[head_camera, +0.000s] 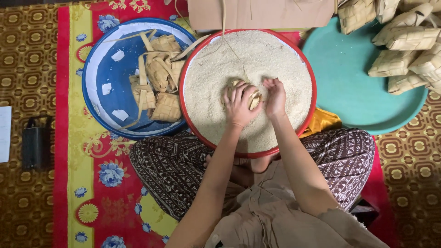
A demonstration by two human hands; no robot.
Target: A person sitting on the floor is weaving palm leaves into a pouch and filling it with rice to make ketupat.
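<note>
A red-rimmed basin point(312, 78) full of white rice point(257, 59) sits in front of my crossed legs. My left hand point(239, 105) grips a small woven palm-leaf pouch point(254, 98) pressed down into the rice. My right hand point(274, 95) hovers right beside the pouch with fingers bunched, pinching rice at the pouch's edge. Loose leaf strips trail from the basin's upper rim.
A blue basin point(103, 69) on the left holds several woven pouches point(158, 73). A teal tray point(349, 78) on the right carries a pile of empty pouches point(409, 41). A cardboard box point(262, 13) lies behind. A dark object point(36, 143) lies on the patterned mat at far left.
</note>
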